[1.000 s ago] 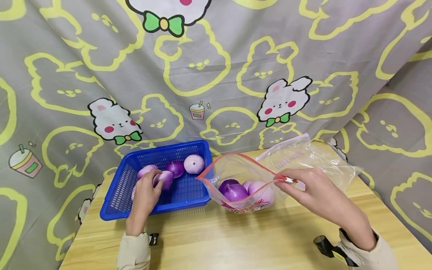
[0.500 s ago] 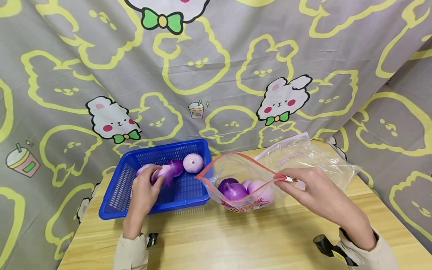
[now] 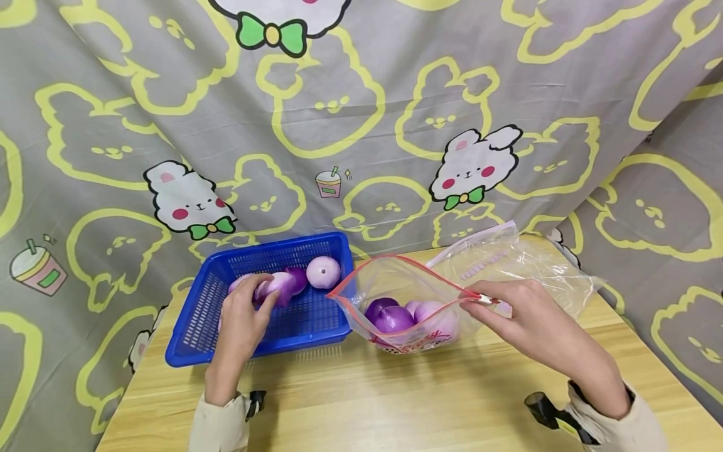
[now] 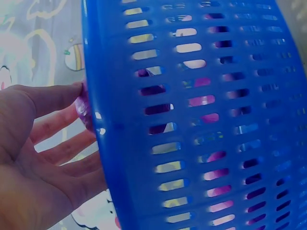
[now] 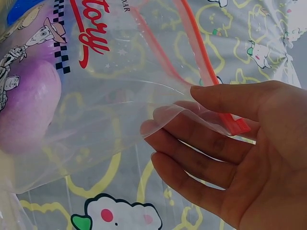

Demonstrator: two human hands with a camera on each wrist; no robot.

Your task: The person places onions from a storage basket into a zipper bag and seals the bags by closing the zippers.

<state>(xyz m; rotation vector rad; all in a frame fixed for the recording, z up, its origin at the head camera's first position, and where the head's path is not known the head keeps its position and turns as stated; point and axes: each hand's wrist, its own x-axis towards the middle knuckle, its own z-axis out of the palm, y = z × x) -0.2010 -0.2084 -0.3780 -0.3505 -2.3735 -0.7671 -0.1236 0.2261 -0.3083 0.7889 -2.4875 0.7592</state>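
**Onion in the basket, bag mouth held open to its right**

The left hand (image 3: 240,323) curls round a purple onion (image 3: 277,286) inside the blue basket (image 3: 194,326), near its middle. Just right of the basket, the right hand (image 3: 528,317) pinches the red zip edge of the clear bag (image 3: 407,282), keeping its mouth wide toward the basket. The bag already holds onions (image 3: 395,320). So the bag opening lies to the right of the gripped onion, and the left hand is the nearer one. More onions (image 3: 323,272) sit at the basket's far side.

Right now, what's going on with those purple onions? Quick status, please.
Left hand grips an onion inside the blue basket. Right hand pinches the zip bag rim, mouth open, onions inside. Nothing between basket and bag.
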